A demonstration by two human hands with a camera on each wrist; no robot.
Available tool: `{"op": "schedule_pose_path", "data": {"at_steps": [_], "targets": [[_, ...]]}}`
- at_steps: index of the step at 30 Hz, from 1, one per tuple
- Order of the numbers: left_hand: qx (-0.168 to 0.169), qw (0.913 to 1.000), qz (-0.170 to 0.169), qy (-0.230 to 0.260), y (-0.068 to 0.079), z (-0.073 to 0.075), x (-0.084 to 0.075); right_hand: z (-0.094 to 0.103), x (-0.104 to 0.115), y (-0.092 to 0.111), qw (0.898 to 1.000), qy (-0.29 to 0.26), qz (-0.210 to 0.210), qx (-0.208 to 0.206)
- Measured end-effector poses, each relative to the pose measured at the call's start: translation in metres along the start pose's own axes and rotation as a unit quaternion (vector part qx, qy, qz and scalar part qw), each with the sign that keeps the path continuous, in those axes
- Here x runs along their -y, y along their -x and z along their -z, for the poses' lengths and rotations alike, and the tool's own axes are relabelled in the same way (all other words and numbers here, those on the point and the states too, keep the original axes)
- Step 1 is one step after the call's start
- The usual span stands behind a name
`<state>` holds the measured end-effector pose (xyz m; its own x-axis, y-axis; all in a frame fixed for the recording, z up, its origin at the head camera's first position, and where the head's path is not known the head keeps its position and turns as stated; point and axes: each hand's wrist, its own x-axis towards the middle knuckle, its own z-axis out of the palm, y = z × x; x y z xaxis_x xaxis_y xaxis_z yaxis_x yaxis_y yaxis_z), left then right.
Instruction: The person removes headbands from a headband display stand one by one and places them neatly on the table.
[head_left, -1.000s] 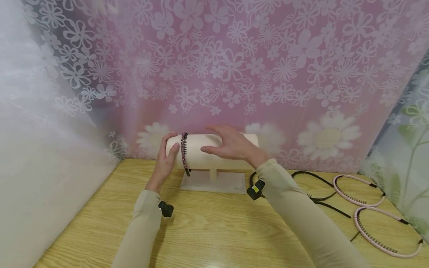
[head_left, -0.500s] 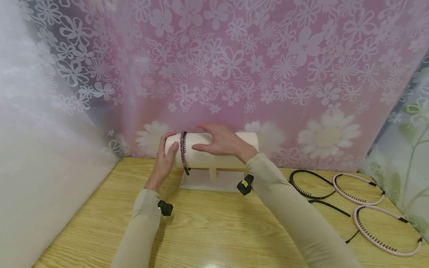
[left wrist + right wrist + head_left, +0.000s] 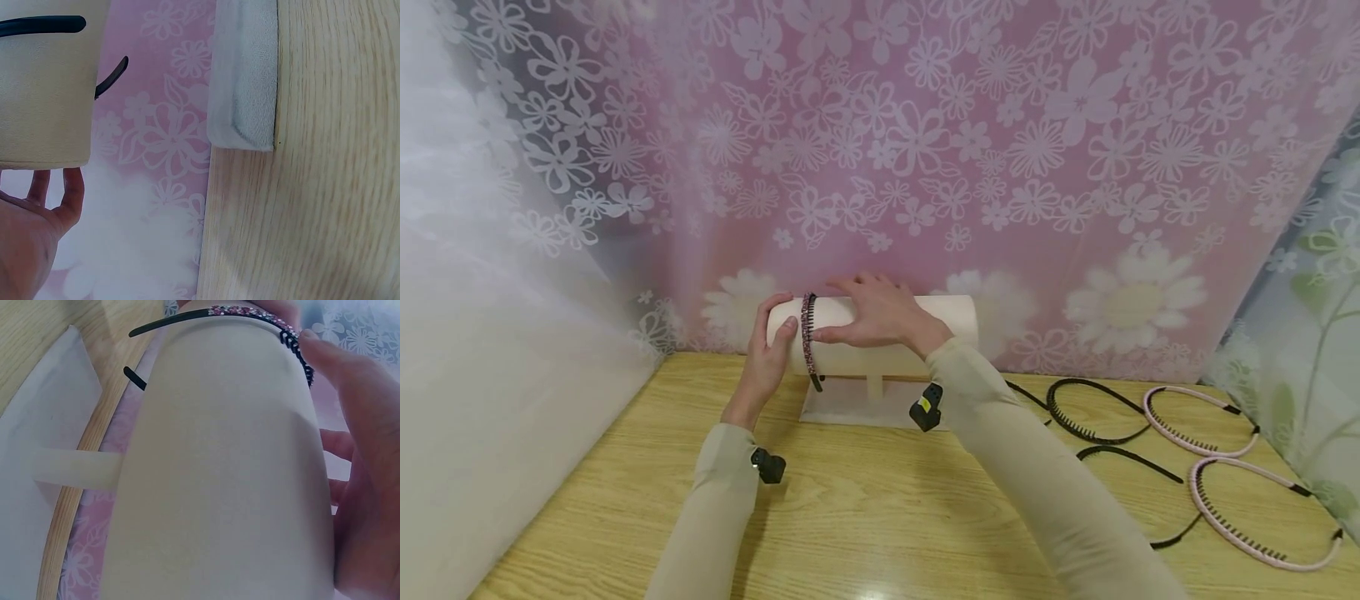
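A cream cylindrical headband stand (image 3: 842, 360) lies across its short post above a pale flat base (image 3: 842, 410). Near its left end sits a headband (image 3: 808, 333) with pink glittering stones and dark comb teeth; its dark tips (image 3: 56, 25) show below the roll in the left wrist view. My left hand (image 3: 766, 362) grips the left end of the roll, thumb in front and fingers curled over the top. Spread over the top of the roll is my right hand (image 3: 880, 315), fingers extended, its thumb tip (image 3: 309, 340) right at the headband's toothed side.
To the right on the wooden table (image 3: 850, 517) lie several black headbands (image 3: 1097, 437) and two pink headbands (image 3: 1225, 533). A pink floral curtain (image 3: 880, 167) hangs close behind the stand, and white drapes flank both sides.
My right hand has slid left along the roll until its thumb reaches the headband. The left hand keeps its grip on the roll's end.
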<state>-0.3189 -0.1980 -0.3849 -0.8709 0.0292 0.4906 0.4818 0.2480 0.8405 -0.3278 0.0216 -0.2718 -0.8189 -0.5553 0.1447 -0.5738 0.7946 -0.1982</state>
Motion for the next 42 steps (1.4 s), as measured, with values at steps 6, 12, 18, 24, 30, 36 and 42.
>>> {"op": "schedule_pose_path", "data": {"at_steps": [6, 12, 18, 24, 30, 36, 42], "targets": [[0.009, 0.9995, 0.005, 0.030, 0.006, -0.001, -0.021, -0.005, 0.004, -0.003, 1.000, 0.022, -0.007, 0.002], [0.011, 0.9996, 0.007, 0.024, 0.010, -0.001, -0.036, -0.007, 0.006, -0.005, 0.999, 0.043, -0.009, 0.000], [0.011, 0.9996, 0.002, 0.026, 0.008, -0.001, -0.034, -0.008, 0.006, -0.005, 0.998, 0.061, -0.014, -0.009], [0.012, 0.9996, -0.003, 0.025, 0.008, -0.002, -0.033, -0.012, 0.007, -0.003, 0.996, 0.085, -0.004, -0.026], [0.008, 0.9996, 0.006, 0.025, 0.009, -0.001, -0.034, -0.012, 0.007, -0.001, 0.994, 0.104, 0.007, -0.031], [0.008, 0.9996, 0.007, 0.026, 0.008, -0.001, -0.036, -0.013, 0.007, 0.003, 0.990, 0.135, 0.017, -0.031], [0.000, 0.9991, 0.010, 0.042, 0.005, -0.002, -0.022, -0.015, 0.008, 0.004, 0.987, 0.155, 0.025, -0.037]]}}
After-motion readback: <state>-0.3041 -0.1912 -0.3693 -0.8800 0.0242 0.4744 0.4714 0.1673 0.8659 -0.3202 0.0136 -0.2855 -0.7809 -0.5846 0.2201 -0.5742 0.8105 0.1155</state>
